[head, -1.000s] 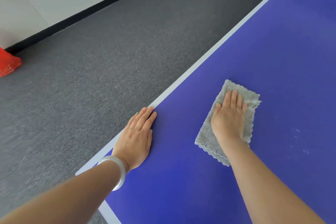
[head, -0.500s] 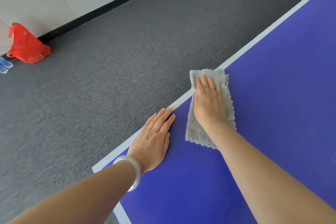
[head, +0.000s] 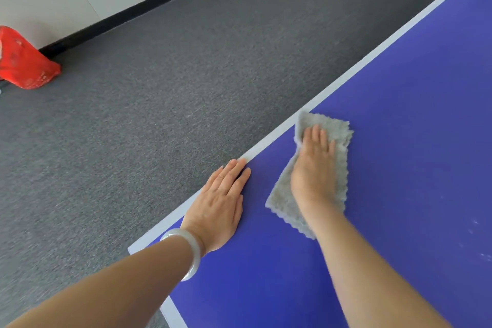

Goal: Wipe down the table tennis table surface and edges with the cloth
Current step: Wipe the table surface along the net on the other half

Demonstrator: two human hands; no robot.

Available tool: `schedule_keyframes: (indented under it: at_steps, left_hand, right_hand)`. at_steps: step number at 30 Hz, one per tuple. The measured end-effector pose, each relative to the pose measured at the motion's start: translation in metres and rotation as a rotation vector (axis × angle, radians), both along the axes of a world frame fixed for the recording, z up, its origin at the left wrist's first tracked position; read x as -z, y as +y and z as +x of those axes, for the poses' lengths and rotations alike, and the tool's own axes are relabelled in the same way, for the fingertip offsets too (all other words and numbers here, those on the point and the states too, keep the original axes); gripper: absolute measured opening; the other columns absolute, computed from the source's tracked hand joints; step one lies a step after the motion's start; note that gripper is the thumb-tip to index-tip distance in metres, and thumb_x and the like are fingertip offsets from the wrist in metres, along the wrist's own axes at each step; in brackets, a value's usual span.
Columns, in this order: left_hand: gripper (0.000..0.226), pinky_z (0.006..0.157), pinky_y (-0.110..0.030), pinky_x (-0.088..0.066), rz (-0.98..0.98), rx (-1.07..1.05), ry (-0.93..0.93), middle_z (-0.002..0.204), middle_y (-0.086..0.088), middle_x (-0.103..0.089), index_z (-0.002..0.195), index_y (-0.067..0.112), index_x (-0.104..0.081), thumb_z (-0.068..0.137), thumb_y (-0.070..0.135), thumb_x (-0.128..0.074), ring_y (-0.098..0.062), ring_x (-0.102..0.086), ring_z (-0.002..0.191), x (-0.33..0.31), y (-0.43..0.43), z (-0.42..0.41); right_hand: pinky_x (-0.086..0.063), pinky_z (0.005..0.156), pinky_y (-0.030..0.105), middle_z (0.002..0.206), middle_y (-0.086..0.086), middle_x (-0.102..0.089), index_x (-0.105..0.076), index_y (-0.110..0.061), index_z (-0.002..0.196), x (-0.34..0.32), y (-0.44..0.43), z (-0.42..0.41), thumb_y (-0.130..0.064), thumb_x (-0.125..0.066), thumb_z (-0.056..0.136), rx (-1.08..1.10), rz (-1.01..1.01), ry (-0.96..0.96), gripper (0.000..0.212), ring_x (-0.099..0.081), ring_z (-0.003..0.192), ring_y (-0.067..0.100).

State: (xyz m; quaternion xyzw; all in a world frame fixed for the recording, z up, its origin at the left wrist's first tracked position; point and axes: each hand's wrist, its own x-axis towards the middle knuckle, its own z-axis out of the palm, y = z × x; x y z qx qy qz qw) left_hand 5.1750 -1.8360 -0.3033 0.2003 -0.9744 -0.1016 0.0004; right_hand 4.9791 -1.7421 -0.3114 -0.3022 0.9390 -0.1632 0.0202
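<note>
Drawn back from the white edge stripe (head: 372, 54), the grey fleecy rectangular cloth (head: 336, 132) now sits just inside it on the purple table tennis table (head: 404, 120), pressed under the flat right hand (head: 314, 168) while the flat left hand (head: 221, 202) braces alongside, with surface wiping evidently mid-stroke.

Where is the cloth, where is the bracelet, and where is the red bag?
cloth (head: 336, 129): head view, on its far, uncovered end.
bracelet (head: 196, 253): head view, on the band's outer curve.
red bag (head: 24, 64): head view, on the middle of its side.
</note>
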Motion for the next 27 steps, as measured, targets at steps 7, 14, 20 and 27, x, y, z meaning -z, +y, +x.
schedule_keyframes:
  at_steps: [7, 14, 20, 27]
  left_hand:
    - [0.055, 0.122, -0.038, -0.015, 0.031, 0.002, 0.029, 0.16, -0.005, -0.027, 0.151, 0.009, -0.035, 0.1, 0.027, -0.022, -0.02, -0.019, 0.15, -0.003, 0.0, 0.003]
    - [0.057, 0.115, -0.048, -0.02, -0.153, 0.016, -0.004, 0.149, -0.024, -0.041, 0.139, -0.01, -0.046, 0.09, 0.009, -0.022, -0.041, -0.041, 0.137, -0.009, 0.016, -0.004]
    - [0.06, 0.118, -0.05, -0.024, -0.112, 0.254, 0.045, 0.154, -0.021, -0.035, 0.141, -0.004, -0.047, 0.083, 0.003, -0.057, -0.034, -0.032, 0.144, -0.022, 0.098, -0.087]
    - [0.055, 0.124, -0.043, -0.012, 0.015, 0.21, 0.047, 0.162, -0.009, -0.018, 0.156, 0.01, -0.021, 0.104, 0.027, -0.02, -0.024, -0.012, 0.151, 0.0, 0.148, -0.136]
  right_hand:
    - [-0.01, 0.123, 0.039, 0.165, 0.002, -0.015, -0.024, -0.009, 0.156, 0.002, 0.108, 0.081, 0.005, -0.03, 0.094, -0.386, 0.001, -0.016, 0.064, -0.007, 0.153, 0.015]
    - [0.004, 0.124, 0.028, 0.165, -0.008, -0.007, -0.019, -0.017, 0.157, -0.005, 0.175, 0.015, 0.008, -0.036, 0.098, -0.032, 0.016, -0.091, 0.067, 0.005, 0.151, 0.002]
    - [0.005, 0.124, 0.029, 0.165, -0.007, -0.007, -0.02, -0.016, 0.157, -0.004, 0.176, 0.015, 0.001, -0.037, 0.102, -0.059, 0.0, -0.063, 0.06, 0.007, 0.151, 0.003]
    - [-0.005, 0.123, 0.032, 0.166, -0.006, -0.011, -0.023, -0.017, 0.157, -0.005, 0.259, 0.03, -0.014, -0.023, 0.104, -0.176, 0.045, -0.061, 0.053, -0.004, 0.152, 0.009]
